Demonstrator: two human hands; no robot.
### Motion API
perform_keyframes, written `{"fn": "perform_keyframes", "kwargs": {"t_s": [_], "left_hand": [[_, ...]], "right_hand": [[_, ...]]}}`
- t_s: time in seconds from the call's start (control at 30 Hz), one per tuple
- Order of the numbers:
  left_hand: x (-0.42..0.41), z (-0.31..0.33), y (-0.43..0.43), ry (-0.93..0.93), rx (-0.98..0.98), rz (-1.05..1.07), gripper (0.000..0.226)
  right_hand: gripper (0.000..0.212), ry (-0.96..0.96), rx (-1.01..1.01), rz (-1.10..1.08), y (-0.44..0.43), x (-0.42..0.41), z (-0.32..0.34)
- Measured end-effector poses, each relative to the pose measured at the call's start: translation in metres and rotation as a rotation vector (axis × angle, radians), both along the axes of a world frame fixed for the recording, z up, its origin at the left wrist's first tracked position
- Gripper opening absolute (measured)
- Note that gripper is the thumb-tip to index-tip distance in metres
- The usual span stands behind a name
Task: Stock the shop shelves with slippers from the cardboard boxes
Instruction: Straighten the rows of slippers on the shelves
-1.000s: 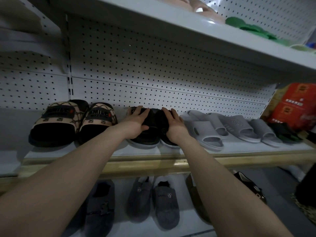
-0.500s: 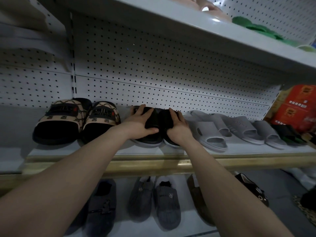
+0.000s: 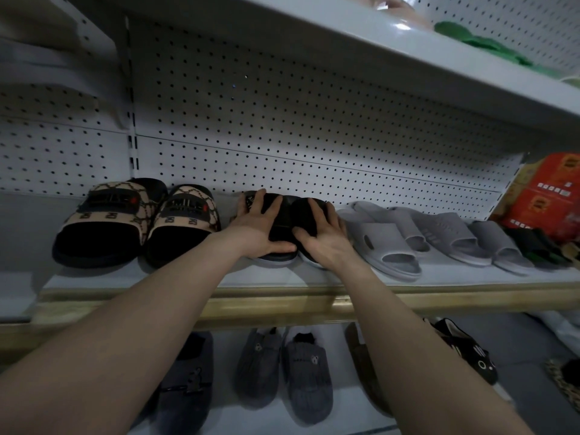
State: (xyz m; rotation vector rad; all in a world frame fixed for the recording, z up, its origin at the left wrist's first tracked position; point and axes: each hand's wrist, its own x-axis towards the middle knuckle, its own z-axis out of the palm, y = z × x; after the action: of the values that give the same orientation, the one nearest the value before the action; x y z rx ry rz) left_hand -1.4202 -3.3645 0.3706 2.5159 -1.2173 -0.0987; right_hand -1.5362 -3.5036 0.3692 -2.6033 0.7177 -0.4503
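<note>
A pair of black slippers [image 3: 284, 226] rests on the middle shelf [image 3: 282, 276], toes pointing toward me. My left hand [image 3: 255, 229] wraps over the left slipper, thumb along its front edge. My right hand [image 3: 324, 238] lies on the right slipper of the pair, fingers spread over its strap. Both slippers touch each other and sit flat on the shelf. No cardboard box is in view.
Beige patterned slides [image 3: 138, 222] stand left of the black pair, grey slides [image 3: 417, 238] to the right. Red boxes [image 3: 547, 196] sit at the far right. Grey felt slippers [image 3: 282, 368] fill the lower shelf. Green slippers [image 3: 480, 42] lie on the upper shelf above.
My hands have pressed the two black slippers closer together and both thumbs have moved in toward the middle. The view has shifted slightly.
</note>
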Motion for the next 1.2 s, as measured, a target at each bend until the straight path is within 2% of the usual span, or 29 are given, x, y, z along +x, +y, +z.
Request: {"fn": "perform_keyframes", "kwargs": {"t_s": [0.47,0.93,1.2], "left_hand": [[0.002,0.000,0.003,-0.044,-0.019,-0.018,0.117],[-0.001,-0.005,0.008,-0.014,-0.025,-0.057,0.109],[-0.016,0.040,0.019,-0.056,-0.086,0.000,0.093]], "right_hand": [[0.070,-0.024,-0.095,-0.036,0.001,-0.003,-0.007],[0.070,-0.032,-0.066,-0.084,0.006,-0.002,-0.005],[0.078,0.083,0.008,-0.124,0.029,-0.034,0.049]]}}
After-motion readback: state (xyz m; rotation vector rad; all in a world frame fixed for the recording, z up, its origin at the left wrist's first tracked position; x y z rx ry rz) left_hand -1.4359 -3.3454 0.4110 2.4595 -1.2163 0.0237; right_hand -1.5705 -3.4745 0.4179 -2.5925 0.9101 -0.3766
